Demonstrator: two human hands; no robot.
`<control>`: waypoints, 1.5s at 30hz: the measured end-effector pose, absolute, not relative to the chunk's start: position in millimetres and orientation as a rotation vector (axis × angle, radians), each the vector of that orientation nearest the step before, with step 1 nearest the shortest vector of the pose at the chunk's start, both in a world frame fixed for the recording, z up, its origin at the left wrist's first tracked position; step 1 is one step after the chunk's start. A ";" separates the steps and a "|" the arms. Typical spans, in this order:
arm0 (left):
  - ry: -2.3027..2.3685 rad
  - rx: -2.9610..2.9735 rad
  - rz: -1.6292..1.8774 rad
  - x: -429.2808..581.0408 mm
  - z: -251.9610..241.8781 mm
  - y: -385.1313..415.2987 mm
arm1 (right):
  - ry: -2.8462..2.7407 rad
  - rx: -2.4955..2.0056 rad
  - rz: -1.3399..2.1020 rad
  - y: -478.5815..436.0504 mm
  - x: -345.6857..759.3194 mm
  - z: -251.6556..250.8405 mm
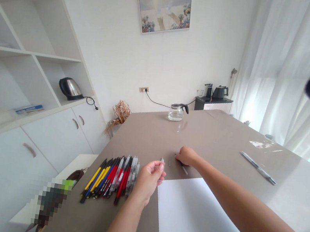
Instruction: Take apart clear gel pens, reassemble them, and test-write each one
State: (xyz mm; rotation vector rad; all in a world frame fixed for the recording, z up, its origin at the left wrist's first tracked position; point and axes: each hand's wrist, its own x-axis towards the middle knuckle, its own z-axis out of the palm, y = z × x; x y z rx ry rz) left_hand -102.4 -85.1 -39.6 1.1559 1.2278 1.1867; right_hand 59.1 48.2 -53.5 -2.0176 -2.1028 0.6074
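My left hand (150, 176) is closed in a pinch around a clear pen part (162, 160), whose top pokes out above the fingertips; the rest is hidden in the fingers. Farther forward, my right hand (186, 155) reaches low to the table with its fingers closed. A small dark tip shows at those fingers, too small to name. Just below this hand lies a thin pen part (184, 169). Between the hands is a tiny piece (169, 163), perhaps a spring. A white sheet of paper (196, 222) lies in front of me, under my right forearm.
Left of my left hand lies a row of several pens (112, 176), yellow, blue, red and clear. A clear pen (257, 168) rests at the right. Toward the far edge of the table (214, 134) stands a glass pot (176, 113). White shelves with a kettle (70, 89) flank the left side.
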 end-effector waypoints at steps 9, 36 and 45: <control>1.252 1.204 1.175 -101.7 -40.0 -86.2 | -1.973 -1.672 0.760 -5.8 62.4 -20.8; 1.085 1.181 1.085 -85.6 -31.5 -93.5 | -0.957 -0.935 1.815 -58.9 90.5 -39.5; 1.223 1.366 0.903 -84.8 -38.3 -93.1 | -1.081 -0.914 1.849 -67.3 94.3 -23.4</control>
